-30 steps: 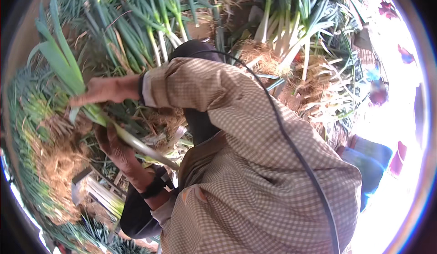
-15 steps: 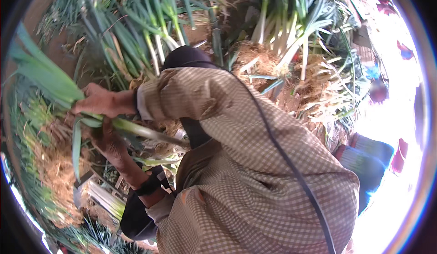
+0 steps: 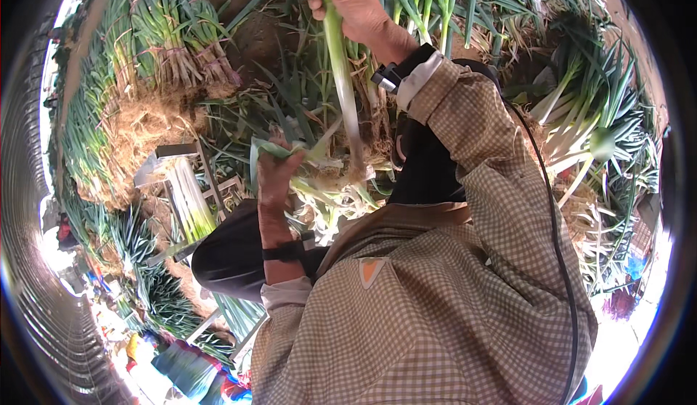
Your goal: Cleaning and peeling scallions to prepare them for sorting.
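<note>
My right hand (image 3: 352,5) is at the top of the view, closed round the green upper part of a leek (image 3: 341,78). The leek hangs down with its white shaft and its root end low, over a pile of pale peelings (image 3: 334,194). To the left and nearer to me, my left hand (image 3: 279,176) is closed on a torn green leaf (image 3: 265,147), which sticks out above the fingers. A pale strip beside that hand may be part of the same leaf. The left hand is apart from the leek's shaft.
Tied leek bundles (image 3: 178,56) with brown roots stand at the far left. A metal frame (image 3: 207,169) left of my knee holds several trimmed white leeks (image 3: 189,198). Loose leeks (image 3: 581,114) lie at the right. A dark cable (image 3: 544,194) runs along my right sleeve.
The view has turned, so the bundles show more fully at left. Both hands were together on the leek; now the right holds it upright, and the left has come away with a leaf.
</note>
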A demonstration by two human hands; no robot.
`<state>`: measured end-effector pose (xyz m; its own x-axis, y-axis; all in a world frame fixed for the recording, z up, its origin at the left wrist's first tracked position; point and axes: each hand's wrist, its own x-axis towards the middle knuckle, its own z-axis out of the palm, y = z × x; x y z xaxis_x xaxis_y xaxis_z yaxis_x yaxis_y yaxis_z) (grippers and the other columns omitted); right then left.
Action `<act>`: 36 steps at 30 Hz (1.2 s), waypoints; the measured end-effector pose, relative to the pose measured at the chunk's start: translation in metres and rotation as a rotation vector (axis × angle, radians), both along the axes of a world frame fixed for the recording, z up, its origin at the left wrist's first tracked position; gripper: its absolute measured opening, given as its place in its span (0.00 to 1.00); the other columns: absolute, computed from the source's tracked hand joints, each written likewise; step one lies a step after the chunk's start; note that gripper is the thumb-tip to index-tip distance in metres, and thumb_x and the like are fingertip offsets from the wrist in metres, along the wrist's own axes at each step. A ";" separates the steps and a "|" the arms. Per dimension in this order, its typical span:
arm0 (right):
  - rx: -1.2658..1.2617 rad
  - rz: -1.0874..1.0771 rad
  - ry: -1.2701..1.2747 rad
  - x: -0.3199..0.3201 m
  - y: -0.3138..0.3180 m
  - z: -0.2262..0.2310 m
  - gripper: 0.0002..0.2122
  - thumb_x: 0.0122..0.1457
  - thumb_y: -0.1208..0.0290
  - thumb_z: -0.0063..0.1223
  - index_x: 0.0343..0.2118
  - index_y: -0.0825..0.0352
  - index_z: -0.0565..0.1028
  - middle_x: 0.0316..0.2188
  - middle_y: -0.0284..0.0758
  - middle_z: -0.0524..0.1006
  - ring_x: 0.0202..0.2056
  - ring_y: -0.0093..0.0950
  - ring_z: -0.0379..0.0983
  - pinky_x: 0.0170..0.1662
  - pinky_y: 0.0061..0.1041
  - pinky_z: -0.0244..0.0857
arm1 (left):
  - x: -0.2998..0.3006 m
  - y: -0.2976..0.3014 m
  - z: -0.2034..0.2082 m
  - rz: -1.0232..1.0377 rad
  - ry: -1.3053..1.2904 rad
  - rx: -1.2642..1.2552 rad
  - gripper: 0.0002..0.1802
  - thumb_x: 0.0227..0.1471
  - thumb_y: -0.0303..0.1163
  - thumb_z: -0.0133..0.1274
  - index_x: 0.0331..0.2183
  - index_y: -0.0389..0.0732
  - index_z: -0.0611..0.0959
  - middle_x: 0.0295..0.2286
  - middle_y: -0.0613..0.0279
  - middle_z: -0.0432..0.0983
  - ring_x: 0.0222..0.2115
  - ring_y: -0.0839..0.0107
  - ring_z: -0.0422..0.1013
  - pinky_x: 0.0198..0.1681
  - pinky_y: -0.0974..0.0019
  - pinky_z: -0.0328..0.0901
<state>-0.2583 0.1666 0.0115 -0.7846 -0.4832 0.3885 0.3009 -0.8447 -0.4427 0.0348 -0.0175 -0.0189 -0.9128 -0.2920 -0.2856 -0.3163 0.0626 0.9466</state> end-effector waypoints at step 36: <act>-0.001 0.007 0.026 0.075 -0.020 0.040 0.12 0.59 0.66 0.57 0.44 0.59 0.69 0.36 0.25 0.68 0.37 0.22 0.70 0.39 0.29 0.67 | -0.087 0.078 0.047 0.168 0.487 -1.093 0.19 0.50 0.27 0.56 0.47 0.40 0.76 0.30 0.51 0.77 0.33 0.53 0.75 0.36 0.57 0.70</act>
<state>-0.1834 0.1465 0.0512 -0.7706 -0.4884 0.4093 0.2956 -0.8430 -0.4493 -0.0526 0.0604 0.0281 -0.7837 -0.2898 0.5494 -0.0224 0.8971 0.4413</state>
